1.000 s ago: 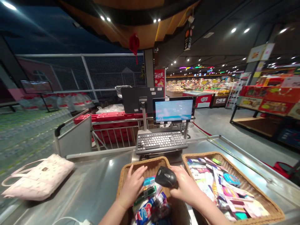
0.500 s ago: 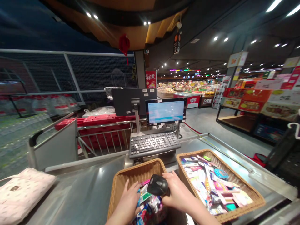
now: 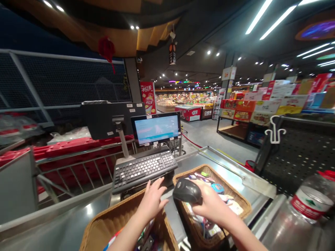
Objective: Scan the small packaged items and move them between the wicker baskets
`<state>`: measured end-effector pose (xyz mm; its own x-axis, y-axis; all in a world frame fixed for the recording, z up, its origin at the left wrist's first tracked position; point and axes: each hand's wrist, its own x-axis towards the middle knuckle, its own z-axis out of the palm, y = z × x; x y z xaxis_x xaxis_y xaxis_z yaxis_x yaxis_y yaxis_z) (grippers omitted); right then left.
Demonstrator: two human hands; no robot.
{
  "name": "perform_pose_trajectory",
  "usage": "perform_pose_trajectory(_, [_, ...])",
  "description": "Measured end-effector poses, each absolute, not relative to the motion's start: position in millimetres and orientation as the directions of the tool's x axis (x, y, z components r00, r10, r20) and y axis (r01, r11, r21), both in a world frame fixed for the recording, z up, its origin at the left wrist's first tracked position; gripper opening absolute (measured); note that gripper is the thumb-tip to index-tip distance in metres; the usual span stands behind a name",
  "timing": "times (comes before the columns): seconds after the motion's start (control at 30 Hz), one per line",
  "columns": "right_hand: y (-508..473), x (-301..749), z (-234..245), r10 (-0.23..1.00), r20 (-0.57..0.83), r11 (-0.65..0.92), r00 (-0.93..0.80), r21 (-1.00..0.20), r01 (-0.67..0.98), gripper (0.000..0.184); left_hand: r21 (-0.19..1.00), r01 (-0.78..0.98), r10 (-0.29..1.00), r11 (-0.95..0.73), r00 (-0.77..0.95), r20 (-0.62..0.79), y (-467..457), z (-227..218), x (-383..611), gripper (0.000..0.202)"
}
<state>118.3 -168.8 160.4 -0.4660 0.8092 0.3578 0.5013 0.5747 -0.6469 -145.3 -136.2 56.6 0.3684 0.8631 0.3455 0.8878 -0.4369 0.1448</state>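
Supermarket, checkout area: metal surface (image 3: 62, 223), lit monitor (image 3: 157, 128), keyboard (image 3: 143, 170), handheld scanner (image 3: 186, 191); beyond, stacked boxed goods (image 3: 244, 111).

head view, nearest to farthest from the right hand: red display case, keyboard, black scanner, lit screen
From the right hand:
1. Black scanner: held in it
2. Keyboard: ahead, to the left
3. Lit screen: behind the keyboard
4. Red display case: far back

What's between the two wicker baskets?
Head view: a strip of metal counter, plus something white at the bottom edge, too cut off to identify.
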Motion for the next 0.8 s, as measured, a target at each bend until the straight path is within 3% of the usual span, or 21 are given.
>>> perform_pose_trajectory(0.3, [-130.3, 200.4, 188.7, 0.824, 0.432, 0.565, -0.366, -0.588, 0.578, 0.038, 0.105, 0.893, 0.865, -0.437, 0.385, 0.322, -68.6, 46.1, -48.6, 0.02])
perform_pose_trajectory(0.5, [-106.8, 225.0, 184.3, 0.833, 0.411, 0.554, -0.371, -0.602, 0.575, 0.042, -0.052, 0.925, 0.906, -0.375, 0.378, 0.192, -28.0, 30.9, -17.9, 0.026])
perform_pose_trajectory(0.8, [-77.1, 245.5, 169.6, 0.836, 0.39, 0.548, -0.386, -0.644, 0.534, 0.049, -0.092, 0.905, 0.905, -0.414, 0.421, 0.066, 11.2, 19.5, 2.9, 0.044])
